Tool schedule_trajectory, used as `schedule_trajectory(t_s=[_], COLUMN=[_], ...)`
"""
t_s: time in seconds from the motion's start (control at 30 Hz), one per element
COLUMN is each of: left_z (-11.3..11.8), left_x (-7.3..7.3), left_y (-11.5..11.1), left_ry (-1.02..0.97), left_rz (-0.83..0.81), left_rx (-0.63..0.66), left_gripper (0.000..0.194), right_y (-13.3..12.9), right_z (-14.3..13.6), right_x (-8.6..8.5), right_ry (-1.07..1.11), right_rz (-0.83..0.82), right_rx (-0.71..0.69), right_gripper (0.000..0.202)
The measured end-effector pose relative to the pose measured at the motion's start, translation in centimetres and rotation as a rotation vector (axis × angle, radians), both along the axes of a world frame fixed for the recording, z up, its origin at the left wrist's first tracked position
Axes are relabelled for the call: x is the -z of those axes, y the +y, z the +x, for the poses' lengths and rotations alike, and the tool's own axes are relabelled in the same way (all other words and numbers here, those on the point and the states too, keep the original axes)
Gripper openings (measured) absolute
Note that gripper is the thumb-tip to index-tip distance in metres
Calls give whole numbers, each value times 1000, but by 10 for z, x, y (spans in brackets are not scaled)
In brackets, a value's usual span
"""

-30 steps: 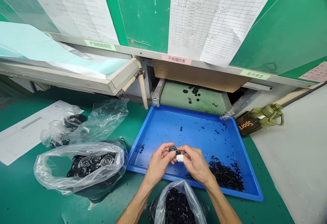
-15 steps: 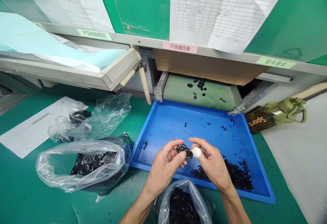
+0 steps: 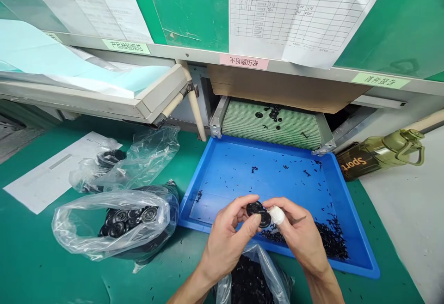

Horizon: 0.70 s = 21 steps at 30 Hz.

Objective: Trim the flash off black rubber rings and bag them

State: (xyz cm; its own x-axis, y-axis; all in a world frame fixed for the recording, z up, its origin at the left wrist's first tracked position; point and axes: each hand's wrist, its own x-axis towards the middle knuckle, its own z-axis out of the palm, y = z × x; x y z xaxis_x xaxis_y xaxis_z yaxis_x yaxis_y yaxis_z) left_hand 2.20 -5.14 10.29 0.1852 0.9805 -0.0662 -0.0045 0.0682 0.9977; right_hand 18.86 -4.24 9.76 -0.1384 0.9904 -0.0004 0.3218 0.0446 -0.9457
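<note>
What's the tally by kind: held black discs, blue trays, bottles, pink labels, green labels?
Held black discs: 2
Blue tray: 1
Bottle: 1
Pink label: 1
Green labels: 3 (far-left one partly hidden)
Total: 8

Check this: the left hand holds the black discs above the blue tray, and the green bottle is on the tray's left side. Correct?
No, wrong side: the head view shows the green bottle to the right of the blue tray. The left hand does hold the black discs above the tray.
</note>
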Motion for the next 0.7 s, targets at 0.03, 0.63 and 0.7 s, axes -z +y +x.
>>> schedule_trajectory(t_s=[0.03,0.63,0.7], left_z=[0,-13,-26], left_x=[0,2,1], left_y=[0,-12,-21], left_ry=[39,604,652], left_rz=[34,516,551], left_rx=[-2,172,75], left_gripper=[30,43,40], right_y=[0,1,13], right_z=[0,-10,-2], right_x=[0,-5,10], right_ry=[4,-47,-178], right_rz=[-14,-83,-31], right_rx=[-1,-133,-105], right_gripper=[23,22,26])
